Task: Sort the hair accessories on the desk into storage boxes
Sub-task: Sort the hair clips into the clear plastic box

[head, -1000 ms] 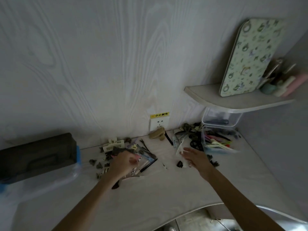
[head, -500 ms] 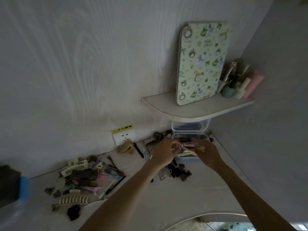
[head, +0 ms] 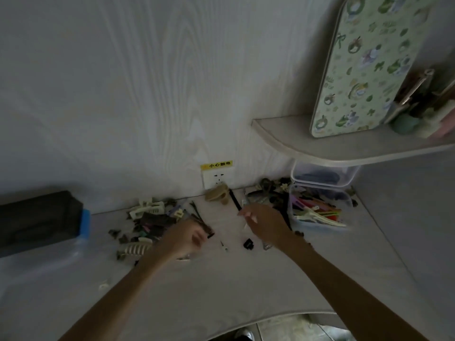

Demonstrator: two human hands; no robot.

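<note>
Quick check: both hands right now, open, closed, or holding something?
Left hand: fingers curled over the clip pile, blurred; cannot tell whether it holds anything.
Right hand: over the desk, fingers loosely bent; holds nothing visible, open.

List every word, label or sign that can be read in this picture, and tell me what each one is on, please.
"小心触电": black characters on a small yellow sticker, stuck on the wall just above the white wall socket.

Green patterned flat case standing on the corner shelf: drawings only, and any lettering is too blurred to read.

Nothing else readable: the clear plastic storage boxes and the hair clips show no legible text.
</note>
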